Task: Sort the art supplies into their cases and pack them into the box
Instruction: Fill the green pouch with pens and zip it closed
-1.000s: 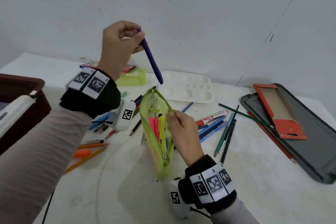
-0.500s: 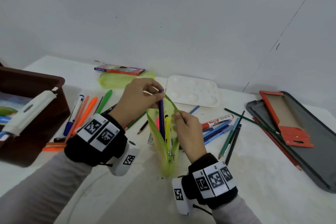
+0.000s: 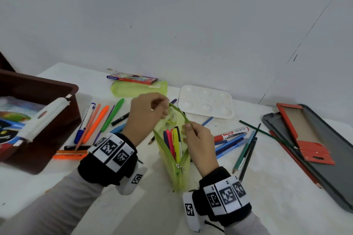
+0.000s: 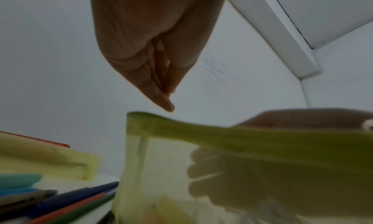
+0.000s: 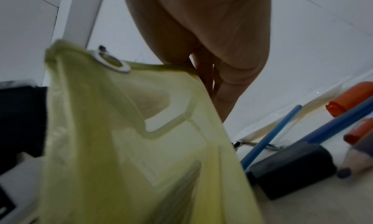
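A translucent green zip pouch (image 3: pixel 166 156) stands open at the table's middle. Purple, pink, yellow and black markers (image 3: pixel 173 139) stand inside it. My right hand (image 3: pixel 188 126) pinches the pouch's right rim and holds the mouth apart. In the right wrist view the right hand (image 5: pixel 207 84) grips the top edge of the pouch (image 5: pixel 121 131). My left hand (image 3: pixel 165 109) hovers at the pouch's far end. In the left wrist view the left hand (image 4: pixel 168 100) has its fingertips bunched together just above the pouch's rim (image 4: pixel 201 131), with nothing between them.
A brown box (image 3: pixel 38 89) at the left holds a white case (image 3: pixel 47 114). Loose pens (image 3: pixel 95 122) lie left of the pouch, pencils and markers (image 3: pixel 235 139) right of it. A white palette (image 3: pixel 206 101), a second green pouch (image 3: pixel 139 88) and a grey tin (image 3: pixel 334 126) lie beyond.
My left hand came down with the purple marker, slid it into the pouch and let go. My right hand kept hold of the pouch's rim.
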